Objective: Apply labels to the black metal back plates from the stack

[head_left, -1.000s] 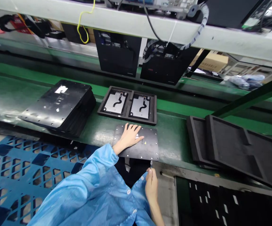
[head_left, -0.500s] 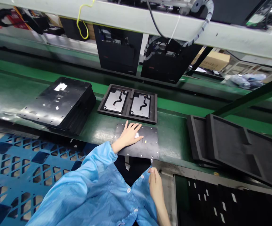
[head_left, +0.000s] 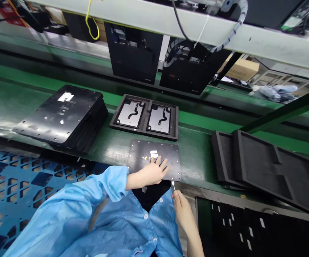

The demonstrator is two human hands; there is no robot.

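A flat black plate (head_left: 141, 166) with small holes along its edges and white and yellow stickers lies at the bench's front edge. Flat on its front part rests my left hand (head_left: 154, 172), fingers spread. My right hand (head_left: 181, 205) pinches the thin stick of a white-tipped cotton swab (head_left: 173, 184); the tip is close to the plate's front right corner, and I cannot tell whether it touches. Behind the plate, a dark foam tray (head_left: 146, 114) holds two silver-backed panels (head_left: 130, 113), each with a curved black ribbon cable.
A tall stack of black plates (head_left: 60, 114) stands at left. To the right, dark foam trays (head_left: 267, 160) overlap on the green bench (head_left: 194, 157). Black sheets with white strips (head_left: 251, 232) lie low at right. A white beam (head_left: 143, 14) crosses above, with hanging cables.
My left hand has slid across the plate toward its front edge and right, uncovering the stickers. My right hand has shifted slightly right, still pinching the swab, which now tilts more.
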